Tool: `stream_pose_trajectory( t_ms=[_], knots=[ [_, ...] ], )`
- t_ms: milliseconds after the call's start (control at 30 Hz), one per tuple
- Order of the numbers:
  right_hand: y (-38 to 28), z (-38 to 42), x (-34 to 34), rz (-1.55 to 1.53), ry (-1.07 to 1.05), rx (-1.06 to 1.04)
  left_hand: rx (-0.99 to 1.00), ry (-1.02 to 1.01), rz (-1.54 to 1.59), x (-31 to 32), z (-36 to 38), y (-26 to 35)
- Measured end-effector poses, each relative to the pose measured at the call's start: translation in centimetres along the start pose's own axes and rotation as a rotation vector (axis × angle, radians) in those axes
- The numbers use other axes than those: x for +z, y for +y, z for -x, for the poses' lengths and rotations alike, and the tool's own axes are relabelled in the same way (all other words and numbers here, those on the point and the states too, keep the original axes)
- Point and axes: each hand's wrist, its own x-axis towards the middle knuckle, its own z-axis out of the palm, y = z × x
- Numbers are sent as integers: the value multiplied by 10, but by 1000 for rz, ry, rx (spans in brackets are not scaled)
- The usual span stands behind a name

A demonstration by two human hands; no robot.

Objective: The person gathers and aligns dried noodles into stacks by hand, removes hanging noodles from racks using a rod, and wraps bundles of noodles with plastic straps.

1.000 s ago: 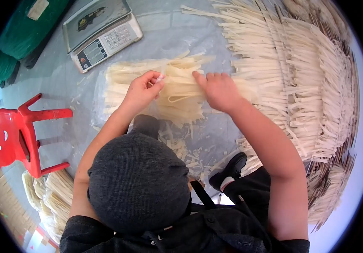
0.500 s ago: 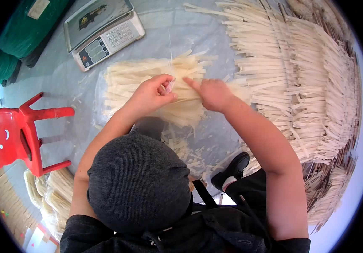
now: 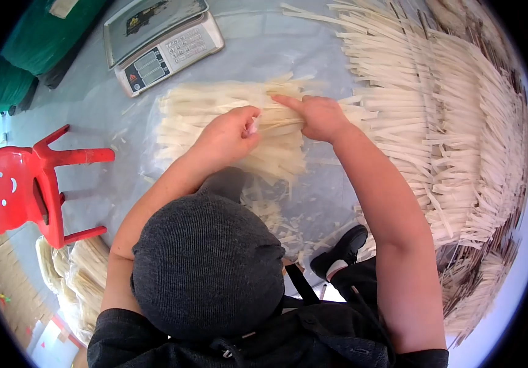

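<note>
The left hand's (image 3: 230, 138) thumb and fingers are curled closed on a small pale scrap (image 3: 252, 126), which I see between them; its material is too small to tell from my remote view. The right hand (image 3: 319, 116) has its index finger stretched out over a bundle of flat, cream-coloured strips (image 3: 193, 101), the other fingers folded in; I cannot tell whether they grip any strips. The bundle lies on the grey floor (image 3: 264, 52) in front of the person, its strips running roughly left to right. Below it, toward the body, I find loose broken bits (image 3: 270, 214), and nearer me a dark grey cap (image 3: 209, 270) and a black shoe (image 3: 345, 248). Beyond the bundle, at upper left, sits a weighing scale (image 3: 172, 52). Many more strips (image 3: 393, 104) spread across the right side. A red plastic stool (image 3: 22, 178) is at far left.
</note>
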Motion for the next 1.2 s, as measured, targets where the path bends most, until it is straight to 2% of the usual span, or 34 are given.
stream_pose_trajectory(
  t_ms=[67, 133, 233, 300, 433, 633, 700, 767, 833, 867, 900, 933, 967, 1033, 1067, 1133, 1167, 1200],
  knots=[
    [-1, -2, 7, 38, 16, -11, 18, 25, 5, 4, -1, -6],
    [-10, -3, 8, 83, 187, -39, 41, 46, 17, 8, -3, -7],
    [-41, 3, -8, 54, 108, -26, 28, 59, 67, 8, -5, -4],
    [-58, 3, -12, -6, 66, -28, 13, 87, 211, 9, -3, -6],
    [-61, -8, -1, -68, 26, -27, 7, 96, 233, 9, -5, -11],
    [-62, -11, 14, -118, 68, 36, 8, 91, 136, 14, -10, -29],
    [-57, -2, 6, -134, 58, 9, -60, 80, 344, 1, -11, -35],
    [-55, 0, 2, -145, 58, -9, -76, 76, 347, -10, -11, -31],
    [-59, 0, 4, -164, 193, -25, -97, 78, 350, -17, -8, -20],
    [-61, -4, 3, -164, 190, -29, -23, -5, 369, -15, -8, -10],
    [-63, -8, 1, -154, 84, -13, 52, -91, 387, -11, -8, -3],
    [-64, -11, 0, -144, -20, 5, 51, -90, 387, -5, -7, 0],
    [-63, -13, 6, -144, -18, 4, 48, -119, 464, 1, -7, 1],
    [-64, -19, 20, -287, 153, -24, 48, -146, 536, 7, -9, -2],
    [-61, -23, 24, -287, 157, -28, 64, -158, 538, 9, -11, -6],
    [-62, -23, 21, -250, -5, -59, 70, -169, 546, 10, -9, -11],
    [-60, -20, 19, -250, -9, -62, 61, -162, 551, 11, -8, -13],
    [-55, -15, 17, -218, 74, -91, 52, -154, 557, 11, -8, -14]
  ],
)
